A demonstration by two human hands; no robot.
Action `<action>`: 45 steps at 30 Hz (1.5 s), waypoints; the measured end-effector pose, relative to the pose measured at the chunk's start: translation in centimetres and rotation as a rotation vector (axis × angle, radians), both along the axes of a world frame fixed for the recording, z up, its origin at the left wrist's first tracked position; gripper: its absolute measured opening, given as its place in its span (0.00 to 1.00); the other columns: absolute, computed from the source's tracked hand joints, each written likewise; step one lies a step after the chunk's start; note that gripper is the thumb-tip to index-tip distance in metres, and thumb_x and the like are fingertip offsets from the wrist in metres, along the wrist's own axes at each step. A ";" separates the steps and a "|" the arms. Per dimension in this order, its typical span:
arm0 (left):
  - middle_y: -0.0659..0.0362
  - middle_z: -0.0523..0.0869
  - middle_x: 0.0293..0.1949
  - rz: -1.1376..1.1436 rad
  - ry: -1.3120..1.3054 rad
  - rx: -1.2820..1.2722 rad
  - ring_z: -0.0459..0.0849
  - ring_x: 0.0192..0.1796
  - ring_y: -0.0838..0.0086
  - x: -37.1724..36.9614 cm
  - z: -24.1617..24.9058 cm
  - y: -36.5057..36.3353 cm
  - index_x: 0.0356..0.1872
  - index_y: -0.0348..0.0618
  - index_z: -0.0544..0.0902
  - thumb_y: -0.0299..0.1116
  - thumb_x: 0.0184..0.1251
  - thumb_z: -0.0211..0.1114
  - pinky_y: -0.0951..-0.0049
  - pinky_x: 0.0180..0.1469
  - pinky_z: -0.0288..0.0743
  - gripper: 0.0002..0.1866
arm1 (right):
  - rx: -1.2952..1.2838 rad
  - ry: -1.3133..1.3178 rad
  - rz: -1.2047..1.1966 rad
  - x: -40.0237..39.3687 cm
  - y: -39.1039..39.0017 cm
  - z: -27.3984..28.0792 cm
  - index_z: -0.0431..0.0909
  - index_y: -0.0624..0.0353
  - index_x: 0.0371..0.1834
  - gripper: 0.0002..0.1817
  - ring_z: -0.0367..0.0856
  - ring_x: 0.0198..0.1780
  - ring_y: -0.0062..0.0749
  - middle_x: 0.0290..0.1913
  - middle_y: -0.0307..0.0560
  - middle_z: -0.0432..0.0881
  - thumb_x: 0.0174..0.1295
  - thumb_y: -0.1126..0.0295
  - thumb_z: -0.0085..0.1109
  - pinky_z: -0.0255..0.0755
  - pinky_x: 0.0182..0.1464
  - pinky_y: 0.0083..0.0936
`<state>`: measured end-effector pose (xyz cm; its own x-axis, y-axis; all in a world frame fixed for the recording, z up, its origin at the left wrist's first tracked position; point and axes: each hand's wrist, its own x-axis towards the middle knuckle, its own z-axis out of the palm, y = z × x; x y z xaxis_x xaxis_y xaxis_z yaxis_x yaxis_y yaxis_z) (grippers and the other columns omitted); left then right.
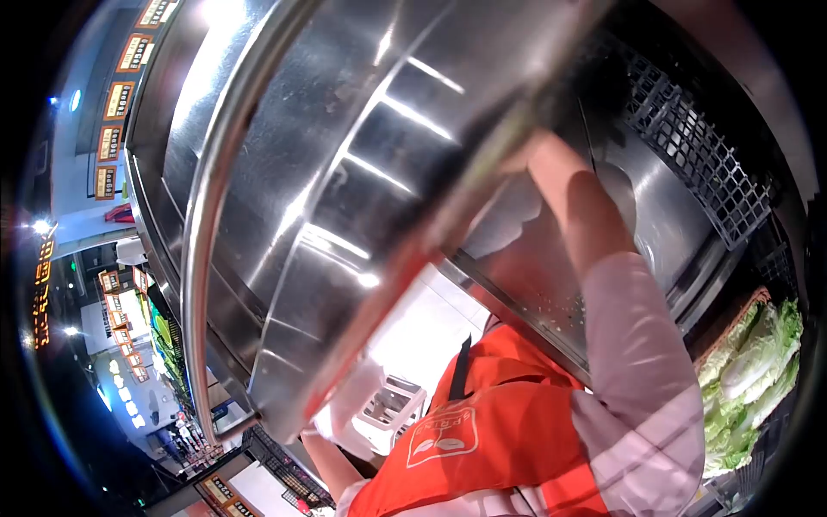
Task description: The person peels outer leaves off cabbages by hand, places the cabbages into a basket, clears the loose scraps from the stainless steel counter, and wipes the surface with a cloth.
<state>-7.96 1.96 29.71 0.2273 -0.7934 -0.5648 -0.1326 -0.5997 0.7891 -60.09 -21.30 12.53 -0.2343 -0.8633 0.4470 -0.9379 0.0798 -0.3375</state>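
Note:
A large shiny steel panel point(379, 189) fills the upper middle of the view, tilted, with a blurred edge running down from upper right to lower left. My right hand point(527, 153) meets this edge near the top, its fingers hidden by the panel and blur. Low down, at the panel's bottom corner, is my left hand point(312, 433); its fingers cannot be made out. A thick, curved steel rail point(207, 215) runs along the panel's left side. Under my right arm lies a steel surface point(534, 258) with small crumbs on it.
Black plastic crates point(689, 138) stand at the upper right. Leafy cabbage point(749, 370) sits at the right edge. Below the panel's edge, a white plastic basket point(392, 405) is beside my red apron point(508, 431). Lit signs point(121, 345) show at far left.

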 end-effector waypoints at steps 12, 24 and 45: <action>0.48 0.80 0.49 0.129 0.052 0.058 0.80 0.48 0.61 4.1 -0.3 7.2 0.56 0.34 0.72 0.50 0.62 0.57 0.65 0.48 0.75 0.30 | 0.107 -0.212 0.313 9.9 -0.2 0.4 0.78 0.50 0.35 0.13 0.69 0.50 0.42 0.44 0.47 0.74 0.45 0.63 0.55 0.62 0.50 0.43; 0.53 0.82 0.42 0.232 0.347 0.021 0.83 0.41 0.68 -0.1 -1.0 4.7 0.50 0.34 0.75 0.35 0.65 0.56 0.70 0.43 0.78 0.17 | 1.067 -0.264 1.173 1.7 19.1 6.8 0.82 0.54 0.28 0.12 0.76 0.44 0.42 0.38 0.43 0.78 0.36 0.69 0.58 0.66 0.49 0.32; 0.59 0.80 0.46 -0.069 0.032 -0.083 0.77 0.48 0.73 -5.6 0.5 1.8 0.54 0.37 0.74 0.25 0.53 0.65 0.75 0.51 0.69 0.24 | 0.307 0.194 0.851 3.0 11.2 6.0 0.73 0.40 0.55 0.25 0.54 0.69 0.47 0.63 0.45 0.65 0.50 0.62 0.60 0.48 0.65 0.58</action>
<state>-13.56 3.73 30.23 0.1535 -0.8508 -0.5026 -0.1448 -0.5225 0.8402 -57.14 -10.05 18.54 0.5885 -0.7971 0.1352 -0.7592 -0.6023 -0.2465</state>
